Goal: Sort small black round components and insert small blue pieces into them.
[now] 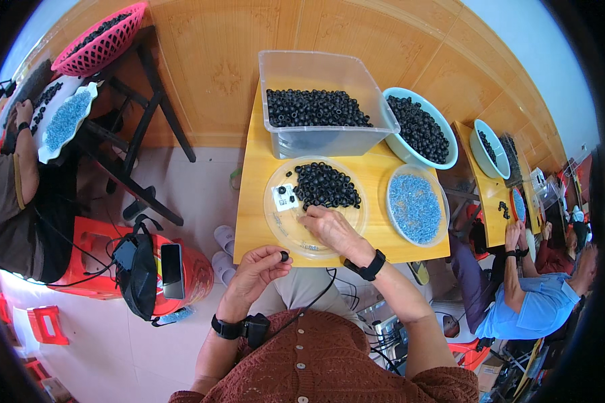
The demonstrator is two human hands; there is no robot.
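My left hand [257, 272], just off the table's near edge, pinches a small black ring-shaped plastic part [284, 256] between thumb and fingertips. Over a round clear tray [275, 233], my right hand [336, 232] has its fingers drawn together at the near edge of a heap of black parts [326, 185]; whatever is in them is hidden. A few black parts lie apart from the heap, beside a white label [284, 197]. Tiny bluish pieces [309, 247] lie near the tray's front rim. To the right, a round dish [444, 216] holds many small blue pieces [415, 208].
Behind the tray stands a clear plastic bin [329, 143] of black parts, with a pale green basin [454, 158] of them beside it on the yellow table [252, 171]. People work at left and right. A red stool [198, 258] carries a black bag [138, 269] and phone [172, 270].
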